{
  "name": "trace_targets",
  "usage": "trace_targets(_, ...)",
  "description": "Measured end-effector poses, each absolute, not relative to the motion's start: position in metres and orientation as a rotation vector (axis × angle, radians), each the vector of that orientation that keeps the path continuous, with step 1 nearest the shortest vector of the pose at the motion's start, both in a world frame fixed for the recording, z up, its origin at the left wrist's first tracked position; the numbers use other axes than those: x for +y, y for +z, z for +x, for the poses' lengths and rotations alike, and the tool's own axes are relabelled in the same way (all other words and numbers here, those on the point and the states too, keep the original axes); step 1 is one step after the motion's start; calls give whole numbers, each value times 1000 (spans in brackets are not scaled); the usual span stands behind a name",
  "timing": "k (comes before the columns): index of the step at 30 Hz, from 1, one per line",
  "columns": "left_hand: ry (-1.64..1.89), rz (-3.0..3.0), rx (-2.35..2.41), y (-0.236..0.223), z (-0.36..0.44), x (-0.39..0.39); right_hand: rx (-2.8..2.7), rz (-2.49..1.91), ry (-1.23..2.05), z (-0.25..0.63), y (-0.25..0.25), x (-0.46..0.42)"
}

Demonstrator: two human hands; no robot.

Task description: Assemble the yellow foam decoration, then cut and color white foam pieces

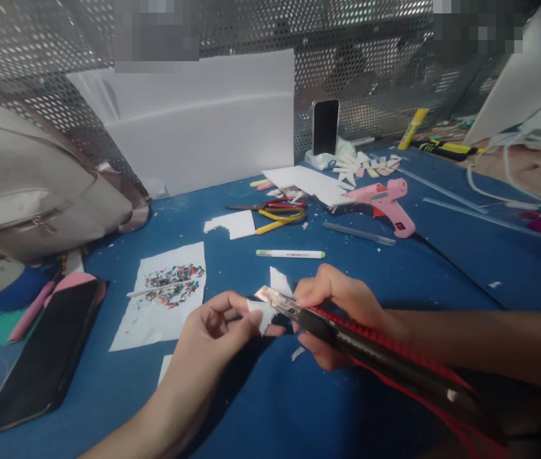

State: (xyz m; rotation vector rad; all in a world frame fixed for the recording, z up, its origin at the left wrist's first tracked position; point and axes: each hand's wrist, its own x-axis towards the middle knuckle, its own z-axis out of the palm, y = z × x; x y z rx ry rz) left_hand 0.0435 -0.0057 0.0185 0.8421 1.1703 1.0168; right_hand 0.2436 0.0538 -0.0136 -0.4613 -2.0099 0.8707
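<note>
The blue worktop (pixel 270 408), flecked with white scraps, spread beneath both hands. The right hand (pixel 340 299) was wrapped around a red-and-black cutter (pixel 390 363), its blade at a small white piece (pixel 259 312) pinched between the left hand's (pixel 217 328) thumb and fingers above the surface. To the left lay a white sheet (pixel 127 322) strewn with colourful bits; beyond the hands, a white pen (pixel 289 254), then scissors (pixel 280 217) and a pink glue gun (pixel 388 203). Farther back, a large white board (pixel 203 140) leaned against a perforated metal panel (pixel 369 57).
</note>
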Motion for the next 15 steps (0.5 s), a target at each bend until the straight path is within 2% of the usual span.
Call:
trace_targets(6,1014,741,1079,12,43,-8,-2042,-288,514,243,-7,58)
trace_targets(15,1036,692,989,9,51,-15,-1983,-468,776,240,-17,47)
